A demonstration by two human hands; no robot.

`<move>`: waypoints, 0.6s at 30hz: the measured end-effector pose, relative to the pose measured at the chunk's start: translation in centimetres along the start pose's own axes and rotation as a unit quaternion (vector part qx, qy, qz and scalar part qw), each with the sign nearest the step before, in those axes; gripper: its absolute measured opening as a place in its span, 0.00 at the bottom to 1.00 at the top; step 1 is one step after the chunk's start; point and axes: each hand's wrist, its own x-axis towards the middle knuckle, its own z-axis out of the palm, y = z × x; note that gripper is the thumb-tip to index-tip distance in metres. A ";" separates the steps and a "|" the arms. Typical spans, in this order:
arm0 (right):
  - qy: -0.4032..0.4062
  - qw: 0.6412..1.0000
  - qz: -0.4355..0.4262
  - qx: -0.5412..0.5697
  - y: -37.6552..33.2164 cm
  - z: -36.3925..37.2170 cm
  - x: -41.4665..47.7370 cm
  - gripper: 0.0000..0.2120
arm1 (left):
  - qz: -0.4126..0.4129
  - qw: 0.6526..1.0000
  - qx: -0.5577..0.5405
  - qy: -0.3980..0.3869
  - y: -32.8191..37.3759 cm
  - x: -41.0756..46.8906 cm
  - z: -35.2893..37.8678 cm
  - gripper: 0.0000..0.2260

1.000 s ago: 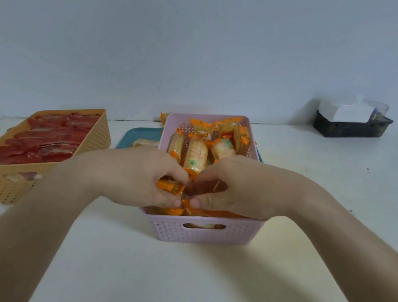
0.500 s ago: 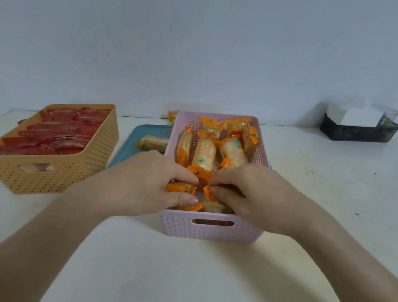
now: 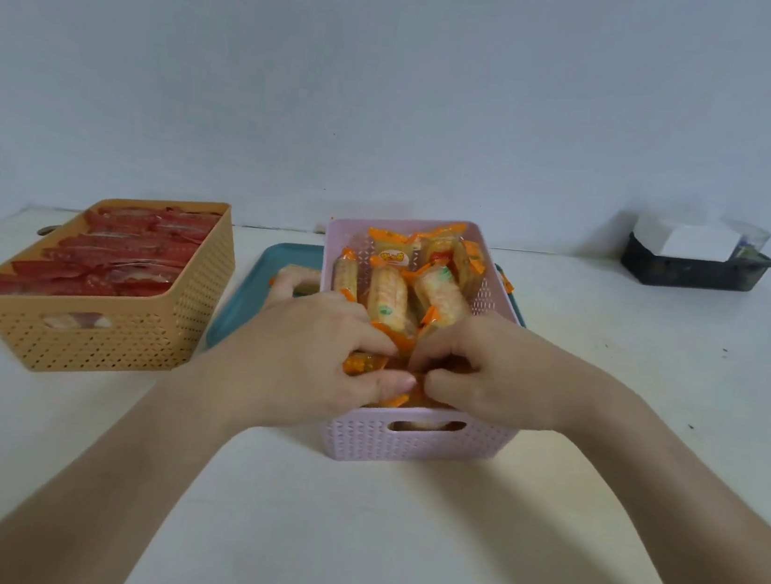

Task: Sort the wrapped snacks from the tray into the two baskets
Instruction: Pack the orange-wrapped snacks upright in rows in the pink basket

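The orange-wrapped snacks (image 3: pixel 390 295) are piled in the pink basket (image 3: pixel 418 438), which is set partly over the teal tray (image 3: pixel 246 293) at the middle of the tabletop (image 3: pixel 342 531). The red-wrapped snacks (image 3: pixel 109 255) are laid in rows in the tan basket (image 3: pixel 112 339), which stands just left of the tray. One orange-wrapped piece (image 3: pixel 295 275) is seen on the tray, beside the pink basket's left wall; whether more lie behind the basket cannot be told. The sorting is therefore judged nearly done, with at least that piece left to move. The left hand (image 3: pixel 311 355) and the right hand (image 3: pixel 486 368) are held over the near end of the pink basket, fingers curled and pinched on the orange wrappers (image 3: pixel 362 362) there, seemingly being tidied into place.
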 end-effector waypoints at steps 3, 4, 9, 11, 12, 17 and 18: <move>0.036 0.998 0.011 -0.045 -0.2 0.6 -0.1 0.12 | -0.010 0.997 -0.038 -0.065 -0.2 0.6 -0.5 0.25; 0.043 0.997 0.010 -0.062 -0.2 0.8 -0.3 0.14 | -0.008 0.997 -0.029 -0.073 -0.5 0.7 -0.7 0.23; 0.050 0.997 -0.013 -0.049 -0.2 0.7 -0.6 0.11 | -0.001 0.986 -0.086 -0.140 -0.8 1.0 -2.6 0.17; 0.081 0.996 -0.017 0.015 -0.1 0.5 -0.5 0.09 | -0.014 0.980 -0.134 -0.144 -0.9 1.3 -3.1 0.13; 0.113 0.992 -0.015 0.051 -0.1 0.2 -0.4 0.08 | -0.021 0.979 -0.160 -0.125 -1.0 1.5 -3.3 0.10; 0.191 0.980 0.049 -0.024 1.0 -3.2 1.2 0.06 | -0.069 0.990 -0.119 0.033 -2.1 4.5 -3.4 0.06; 0.161 0.982 0.072 -0.073 1.3 -3.7 1.9 0.08 | -0.076 0.994 -0.077 0.033 -2.2 5.4 -3.1 0.07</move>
